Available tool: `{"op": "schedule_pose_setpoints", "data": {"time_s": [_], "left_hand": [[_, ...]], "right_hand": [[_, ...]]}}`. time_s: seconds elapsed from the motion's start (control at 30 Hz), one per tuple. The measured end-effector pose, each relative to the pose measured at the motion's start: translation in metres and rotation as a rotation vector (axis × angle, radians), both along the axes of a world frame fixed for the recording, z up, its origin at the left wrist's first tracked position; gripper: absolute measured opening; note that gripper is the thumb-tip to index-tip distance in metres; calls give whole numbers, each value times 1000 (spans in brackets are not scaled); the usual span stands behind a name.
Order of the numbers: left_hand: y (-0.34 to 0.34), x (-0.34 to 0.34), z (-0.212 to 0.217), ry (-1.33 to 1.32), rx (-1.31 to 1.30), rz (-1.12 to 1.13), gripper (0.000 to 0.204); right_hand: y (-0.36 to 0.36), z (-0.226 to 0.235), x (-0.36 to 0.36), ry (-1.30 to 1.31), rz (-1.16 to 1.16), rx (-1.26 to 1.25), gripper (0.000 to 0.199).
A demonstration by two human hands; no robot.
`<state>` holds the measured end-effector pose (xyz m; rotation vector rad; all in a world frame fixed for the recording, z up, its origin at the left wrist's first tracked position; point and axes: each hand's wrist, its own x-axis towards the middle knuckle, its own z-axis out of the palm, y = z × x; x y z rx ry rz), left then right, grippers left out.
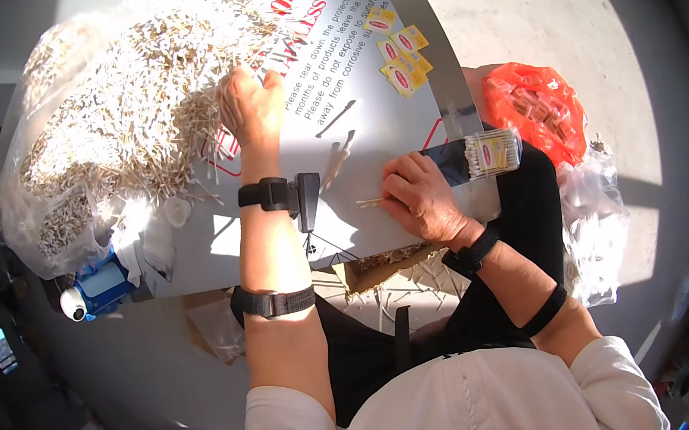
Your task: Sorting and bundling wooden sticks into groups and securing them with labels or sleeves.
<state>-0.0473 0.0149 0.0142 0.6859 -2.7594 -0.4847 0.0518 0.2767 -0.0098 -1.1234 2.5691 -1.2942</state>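
Left hand (250, 106) is dug into the edge of the heap of cotton swabs (122, 114), fingers curled and pressed together, raking a batch off the pile. The heap lies in a clear plastic bag (42, 229) opened flat on the metal counter (389, 122), so loose stock stays within reach.

Right hand (420, 196) rests on the counter's near edge, fingers pinching a couple of swabs, tips pointing left. Just beside it lies a packed clear sleeve of swabs (484, 153) with a yellow-red label.

Small yellow square labels with red ovals (402, 55) are scattered at the counter's far right. Orange mesh bag (539, 107) sits off the right edge, holding what look like finished packs.
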Motion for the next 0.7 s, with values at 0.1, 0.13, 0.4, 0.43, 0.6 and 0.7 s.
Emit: {"op": "schedule_pose_setpoints", "data": {"time_s": [0.1,0.13,0.4,0.43,0.6,0.7], "left_hand": [[-11,-20,7,-104,-159,104,37],[-15,-22,6,-128,-147,118,37],[-58,-1,-18,-242,-73,130,28],[-55,1,-17,-231,-30,99,27],[-56,37,-8,-199,443,-117,16],[-37,45,5,-242,603,-243,15]], "right_hand": [[-2,1,-1,-18,13,-7,18],[-2,0,0,-14,8,-11,19],[-3,-1,0,4,-5,-16,19],[-2,-2,0,5,-13,-7,19],[0,-2,0,-18,-18,16,19],[1,-3,-1,-15,-14,9,18]]}}
